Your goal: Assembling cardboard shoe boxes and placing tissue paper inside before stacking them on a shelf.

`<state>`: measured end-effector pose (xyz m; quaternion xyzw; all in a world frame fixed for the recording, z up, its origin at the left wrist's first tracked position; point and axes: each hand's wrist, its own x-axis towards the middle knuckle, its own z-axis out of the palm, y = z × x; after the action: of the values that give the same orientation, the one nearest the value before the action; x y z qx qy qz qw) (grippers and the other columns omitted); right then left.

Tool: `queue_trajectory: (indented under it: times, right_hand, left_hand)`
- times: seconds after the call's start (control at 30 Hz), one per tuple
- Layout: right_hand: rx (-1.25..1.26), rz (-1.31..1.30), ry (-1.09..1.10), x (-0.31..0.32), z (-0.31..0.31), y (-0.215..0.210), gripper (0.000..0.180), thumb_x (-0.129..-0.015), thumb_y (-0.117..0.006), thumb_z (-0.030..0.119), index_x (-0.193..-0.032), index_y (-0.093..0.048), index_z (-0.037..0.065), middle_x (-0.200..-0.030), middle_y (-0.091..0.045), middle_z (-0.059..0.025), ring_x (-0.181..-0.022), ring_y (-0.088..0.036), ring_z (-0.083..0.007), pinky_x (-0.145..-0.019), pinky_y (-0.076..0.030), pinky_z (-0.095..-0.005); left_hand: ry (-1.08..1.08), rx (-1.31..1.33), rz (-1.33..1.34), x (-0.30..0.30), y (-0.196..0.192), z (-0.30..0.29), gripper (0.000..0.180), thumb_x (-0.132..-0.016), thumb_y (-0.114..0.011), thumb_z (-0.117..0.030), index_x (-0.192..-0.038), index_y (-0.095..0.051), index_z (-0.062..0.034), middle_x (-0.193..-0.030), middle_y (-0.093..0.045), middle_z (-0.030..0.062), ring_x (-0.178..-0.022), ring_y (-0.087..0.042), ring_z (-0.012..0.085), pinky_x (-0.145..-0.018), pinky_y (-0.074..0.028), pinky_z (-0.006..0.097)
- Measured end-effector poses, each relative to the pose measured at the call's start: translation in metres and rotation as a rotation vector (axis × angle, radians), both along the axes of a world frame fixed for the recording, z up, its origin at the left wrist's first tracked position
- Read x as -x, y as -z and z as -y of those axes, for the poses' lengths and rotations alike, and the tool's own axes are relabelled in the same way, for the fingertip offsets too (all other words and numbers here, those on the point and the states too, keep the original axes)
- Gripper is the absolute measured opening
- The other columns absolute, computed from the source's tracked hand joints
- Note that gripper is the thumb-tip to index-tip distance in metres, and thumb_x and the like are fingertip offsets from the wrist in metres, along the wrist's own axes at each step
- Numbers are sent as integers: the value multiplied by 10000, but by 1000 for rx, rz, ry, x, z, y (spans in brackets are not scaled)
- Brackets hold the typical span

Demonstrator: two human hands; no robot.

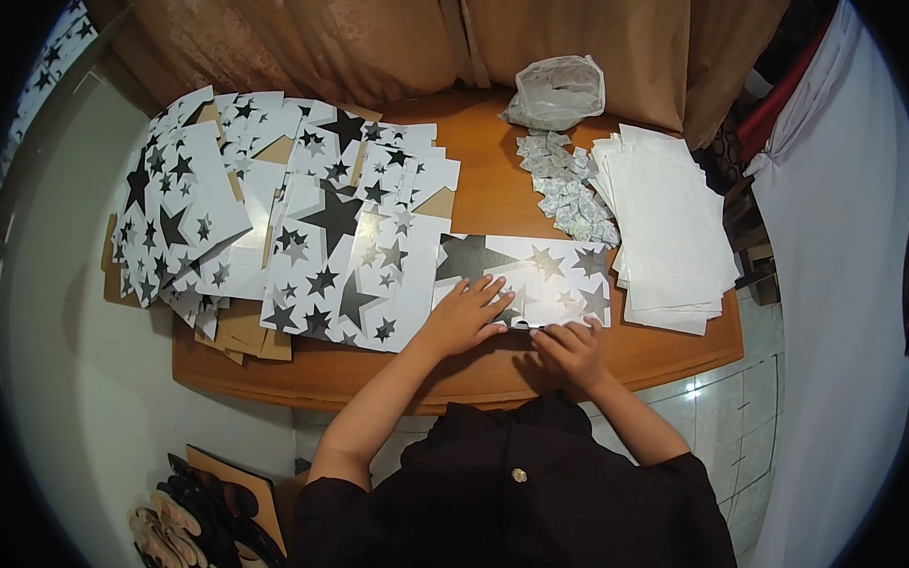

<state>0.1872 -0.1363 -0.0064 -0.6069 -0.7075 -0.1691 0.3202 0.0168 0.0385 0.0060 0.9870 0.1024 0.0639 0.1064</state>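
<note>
A white rectangular flat piece of star-printed card (pixel 550 272), patterned with black and grey stars, lies near the front of the wooden table. My left hand (pixel 463 317) rests on its left part, fingers spread out over the surface. At the near edge, my right hand (pixel 572 351) has its fingers bent and drawn together on the card's rim. The right fingertips are partly hidden, so the exact hold is hard to see. Just left of my left hand lies a larger star-printed sheet (pixel 320 269).
More star-printed pieces (pixel 182 194) with brown backs overlap in a heap at the left. Small silvery-grey packets (pixel 568 193) form a row below a clear plastic bag (pixel 559 92). A stack of white sheets (pixel 667 226) sits at the right. Shoes (pixel 201 516) stand on the floor.
</note>
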Motion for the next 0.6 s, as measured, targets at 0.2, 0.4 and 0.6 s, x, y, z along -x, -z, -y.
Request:
queue_trajectory:
  times: [0.2, 0.4, 0.6]
  right_hand:
    - [13, -63, 295, 30, -11, 16, 166, -741, -691, 255, -893, -643, 208, -879, -551, 63, -812, -504, -117, -849, -264, -405]
    - [-50, -8, 241, 28, -4, 29, 149, -719, -697, 231, -852, -632, 240, -914, -542, 79, -907, -488, -125, -865, -242, -398]
    - [-86, -275, 367, 36, 20, 50, 167, -697, -720, 218, -846, -651, 248, -904, -517, 43, -949, -457, -160, -870, -243, -375]
  left_hand:
    - [-40, 30, 18, -1, 9, 11, 507, -904, -506, -365, -1336, -422, -113, -1381, -407, 154, -1296, -344, 342, -1014, -309, 533]
    - [-45, 34, -8, -2, 7, 11, 496, -906, -503, -346, -1330, -429, -98, -1381, -405, 164, -1271, -378, 345, -1000, -328, 526]
    - [-74, 68, 162, -9, -6, 37, 384, -835, -599, -297, -1147, -598, -72, -1203, -562, 152, -1145, -508, 290, -858, -430, 461]
